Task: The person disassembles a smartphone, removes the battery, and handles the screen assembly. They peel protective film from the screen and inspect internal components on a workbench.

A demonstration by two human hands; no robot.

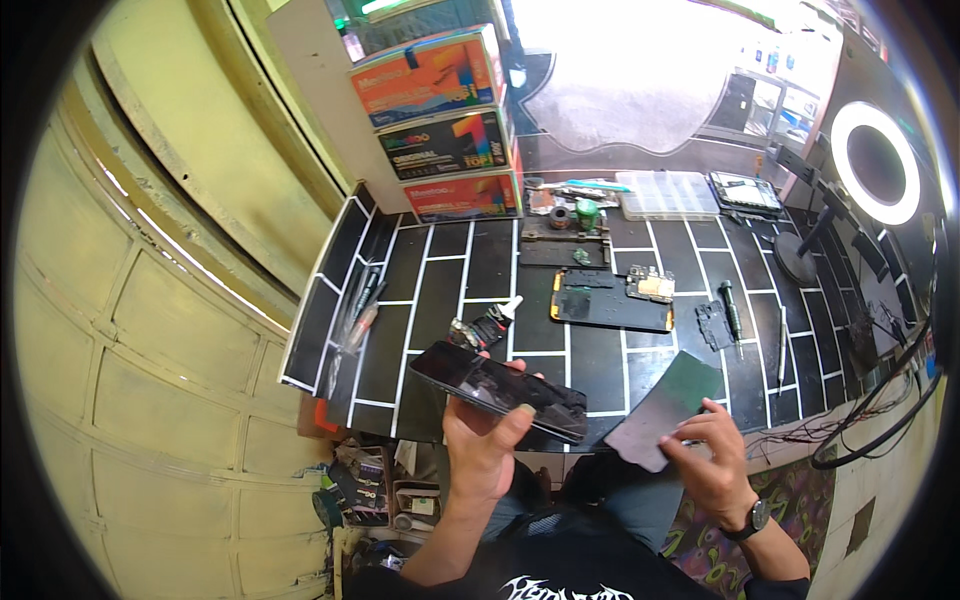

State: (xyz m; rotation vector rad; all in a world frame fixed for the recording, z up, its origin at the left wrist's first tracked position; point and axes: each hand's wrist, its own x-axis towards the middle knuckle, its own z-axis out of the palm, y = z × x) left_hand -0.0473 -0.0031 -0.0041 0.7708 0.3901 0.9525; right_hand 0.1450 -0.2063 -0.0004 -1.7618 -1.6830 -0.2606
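Note:
My left hand [482,440] is closed around a black smartphone [500,388], held tilted just over the front edge of the table. Its dark glossy face shows reflections. My right hand [715,458] pinches a thin flat sheet [668,405] between thumb and fingers, off to the right of the phone. This sheet fades from dark green to greyish violet and has an uneven lower edge; its exact kind is unclear. Beyond the phone lies a small black bottle with a white nozzle [490,322]. Farther back rests a black phone housing with yellow edges [612,308], a circuit board [652,284] on its corner.
A dark screwdriver [731,308] and a slim pen-like tool [782,350] lie to the right. At the back are a clear compartment box [668,195], a board holder [562,250] and stacked boxes [455,140]. A lit ring lamp [876,163] stands at right, with loose cables [880,400] below.

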